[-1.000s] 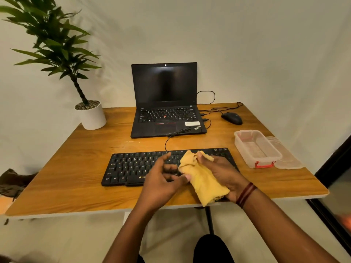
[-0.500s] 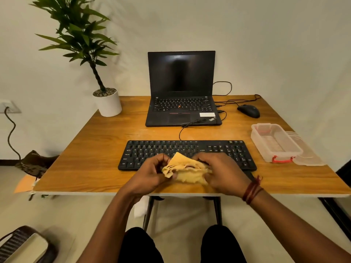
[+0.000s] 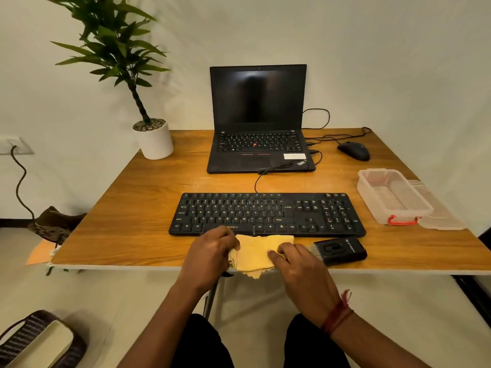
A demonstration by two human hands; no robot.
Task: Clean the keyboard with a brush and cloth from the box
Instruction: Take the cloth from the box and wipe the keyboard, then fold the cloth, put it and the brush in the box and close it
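Bare table point(image 3: 127, 229) lies open left of the left hand point(image 3: 210, 251). Keyboard point(image 3: 267, 215) blocks just ahead of both hands. Brush point(image 3: 338, 251) sits just right of the right hand point(image 3: 297, 257). Box point(image 3: 393, 197) further right; laptop point(image 3: 259, 144) beyond the keyboard.

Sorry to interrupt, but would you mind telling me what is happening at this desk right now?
A seated person is cleaning a black keyboard. Both the left hand and the right hand rest on a folded yellow cloth at the table's near edge, just in front of the keyboard. A black brush lies beside the right hand. The clear box stands open and looks empty, its lid next to it.
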